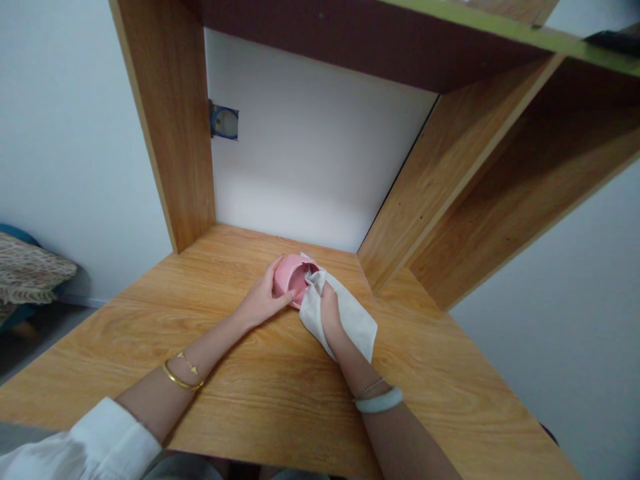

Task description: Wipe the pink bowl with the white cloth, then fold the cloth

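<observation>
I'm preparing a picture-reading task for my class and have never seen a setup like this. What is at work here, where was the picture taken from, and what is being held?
There is no machine here, just a person's two bare hands. The single picture comes from a camera worn on the head, looking forward and down, so the forearms reach in from the bottom edge. Below them spreads a wooden desktop. The left hand grips a pink bowl, tipped so that its opening faces the right hand. That hand holds a pale cloth, bunched at the opening. Whether the bowl touches the wood is hard to tell.
</observation>
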`<state>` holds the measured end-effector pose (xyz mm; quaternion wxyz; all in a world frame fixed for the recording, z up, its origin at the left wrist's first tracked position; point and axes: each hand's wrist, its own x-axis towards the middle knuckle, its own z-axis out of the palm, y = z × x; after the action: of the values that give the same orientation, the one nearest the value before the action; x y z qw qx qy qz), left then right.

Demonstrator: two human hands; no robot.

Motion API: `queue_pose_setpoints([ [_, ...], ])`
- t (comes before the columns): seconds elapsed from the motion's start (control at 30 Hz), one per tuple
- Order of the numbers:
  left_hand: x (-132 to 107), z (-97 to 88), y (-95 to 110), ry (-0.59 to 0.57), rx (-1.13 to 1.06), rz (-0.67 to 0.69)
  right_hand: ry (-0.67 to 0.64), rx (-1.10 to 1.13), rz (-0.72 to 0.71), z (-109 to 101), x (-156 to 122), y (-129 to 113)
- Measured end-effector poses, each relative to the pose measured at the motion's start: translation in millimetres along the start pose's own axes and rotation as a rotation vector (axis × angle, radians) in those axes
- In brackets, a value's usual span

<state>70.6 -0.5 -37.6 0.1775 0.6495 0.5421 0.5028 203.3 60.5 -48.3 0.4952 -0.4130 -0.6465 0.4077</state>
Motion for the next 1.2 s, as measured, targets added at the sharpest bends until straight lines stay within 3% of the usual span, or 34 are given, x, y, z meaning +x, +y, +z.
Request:
queue_pose_setpoints([
  [0.4,-0.9,-11.0,6.2,0.011,0.184,0.033,0.02,-0.421,-0.07,-17.3,-4.2,-6.0],
  [0.67,-1.0,-10.2,7.6,-0.016,0.233,0.03,-0.067,-0.258,-0.109,-16.2,-3.3,-3.0],
  [0.8,0.0,-10.5,4.5,0.015,0.188,-0.046,-0.041,-0.202,-0.07,-11.1,-2.8,-3.0],
  [0.93,-0.6,-7.0,0.8,-0.034,0.122,-0.036,0.014,-0.16,0.007,-7.6,-2.1,-2.4],
  [1.2,-1.2,1.8,-5.0,-0.004,0.064,0.006,0.038,-0.368,-0.006,-15.8,-3.3,-6.7],
])
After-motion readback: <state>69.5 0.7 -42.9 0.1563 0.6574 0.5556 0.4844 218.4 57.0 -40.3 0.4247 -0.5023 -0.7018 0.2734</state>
